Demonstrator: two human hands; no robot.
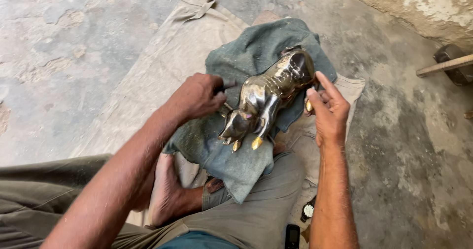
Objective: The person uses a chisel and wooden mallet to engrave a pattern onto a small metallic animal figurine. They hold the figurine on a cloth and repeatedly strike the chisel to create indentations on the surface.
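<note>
Both hands (197, 97) (329, 110) steady a metal figurine (268, 95) (silvery, gold-tipped) on grey cloth (236, 57).

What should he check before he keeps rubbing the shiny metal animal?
1. Metal animal figure resting on the blue-green cloth: ok.
2. Right hand steadying its rear end: ok.
3. Left hand closed on a small dark tool: ok.
4. Tool tip touching the figure: cannot tell, hidden.
5. Bare foot away from the tool: ok.
6. Wristwatch and phone on the ground, apart from the work: ok.
</note>
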